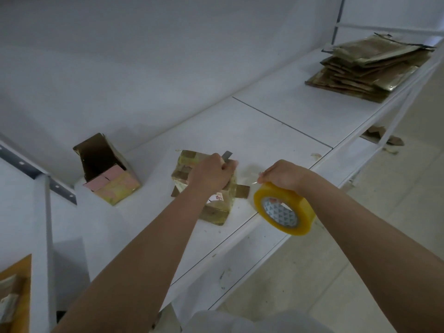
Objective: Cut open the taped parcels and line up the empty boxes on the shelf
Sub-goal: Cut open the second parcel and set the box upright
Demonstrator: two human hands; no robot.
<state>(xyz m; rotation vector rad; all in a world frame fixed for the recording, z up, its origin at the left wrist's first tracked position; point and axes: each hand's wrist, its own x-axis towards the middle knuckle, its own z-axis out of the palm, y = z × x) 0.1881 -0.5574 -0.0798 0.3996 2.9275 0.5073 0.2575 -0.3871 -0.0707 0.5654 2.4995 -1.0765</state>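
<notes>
Here the left hand (211, 173) curls around a blade on the taped parcel (204, 186) mid-shelf (288, 140), apparently cutting. The right hand (282, 175) pinches a tape roll (284, 209). Next, probably, the flaps need parting.

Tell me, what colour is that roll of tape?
Yellow tape roll, with a white-and-teal triangle-patterned core; head view.

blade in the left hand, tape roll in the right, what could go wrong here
1. The left hand grips a blade on the taped parcel near the right hand; a slip might nick it.
2. The tape roll hangs past the shelf edge and could drop.
</notes>
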